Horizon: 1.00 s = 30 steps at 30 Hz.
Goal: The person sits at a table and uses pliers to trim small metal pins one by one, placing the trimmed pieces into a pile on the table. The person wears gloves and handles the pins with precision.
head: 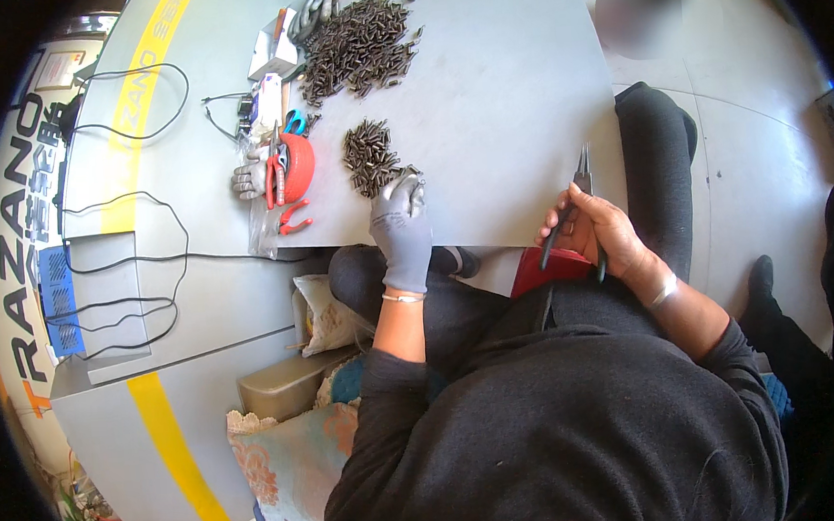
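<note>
My left hand (401, 218), in a grey work glove, reaches to the near end of a small pile of short dark metal pieces (367, 152). Its fingers are curled at the pile, and whether a piece is between them I cannot make out. My bare right hand (605, 231) grips long-nose pliers (583, 179) with dark handles, over the table's near edge. The slim jaws point away from me and touch no piece. Farther off lies a much larger heap of similar metal pieces (357, 46).
Left of the small pile are a red tape roll (300, 167), red-handled pliers (276, 176), another red-handled tool (294, 218), blue-handled scissors (295, 122) and a white box (272, 51). Black cables (179, 232) loop across the grey table (494, 112). Another person's legs (786, 317) show at right.
</note>
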Tool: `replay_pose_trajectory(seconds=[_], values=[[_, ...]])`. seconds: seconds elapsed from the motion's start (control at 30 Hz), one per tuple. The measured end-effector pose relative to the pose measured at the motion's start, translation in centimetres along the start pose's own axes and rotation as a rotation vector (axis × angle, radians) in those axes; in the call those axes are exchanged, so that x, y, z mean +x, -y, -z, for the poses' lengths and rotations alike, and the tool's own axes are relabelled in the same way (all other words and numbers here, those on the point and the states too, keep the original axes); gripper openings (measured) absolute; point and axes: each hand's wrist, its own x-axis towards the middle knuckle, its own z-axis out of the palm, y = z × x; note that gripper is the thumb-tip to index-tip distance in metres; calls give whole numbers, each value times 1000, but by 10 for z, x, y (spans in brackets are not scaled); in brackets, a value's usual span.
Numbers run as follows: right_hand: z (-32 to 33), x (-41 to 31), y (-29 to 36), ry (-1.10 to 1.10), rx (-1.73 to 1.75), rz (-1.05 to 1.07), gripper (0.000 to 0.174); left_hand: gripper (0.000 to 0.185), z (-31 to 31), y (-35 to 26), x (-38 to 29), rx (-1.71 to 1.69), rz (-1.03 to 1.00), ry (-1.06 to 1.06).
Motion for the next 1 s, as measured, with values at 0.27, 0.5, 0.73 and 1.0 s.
replay_pose_trajectory(seconds=[0.27, 0.5, 0.73, 1.0], values=[[-17, -10, 8, 56, -149, -49, 54, 37, -13, -53, 3, -1069, 415, 150], [-45, -20, 10, 274, -144, -67, 58, 33, -39, -65, -6, -1310, 418, 406], [-65, -4, -8, 253, -56, -229, 43, 27, -35, -69, -22, -1383, 511, 321], [-68, 8, -17, 100, -166, -284, 37, 25, -25, -77, -32, -1517, 579, 403]])
